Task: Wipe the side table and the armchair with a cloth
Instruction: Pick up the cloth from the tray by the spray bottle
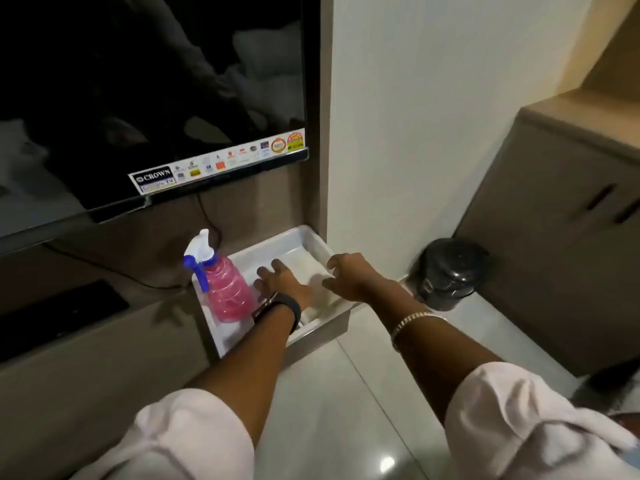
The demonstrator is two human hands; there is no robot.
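Presently, left hand [282,284] lay open, fingers spread, on white cloth [311,271] inside white tray [313,239]. Right hand [349,275] hovered open over the tray's right edge. Pink spray bottle [227,292] stood at its left edge.

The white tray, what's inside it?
Inside the white plastic tray stands a pink spray bottle with a blue trigger. The left hand presses on a white cloth; the right hand hovers open. Whatever lies beneath the hands is hidden.

Pink spray bottle [228,289] stands in white tray [311,239]; black bin [450,271] nearby.
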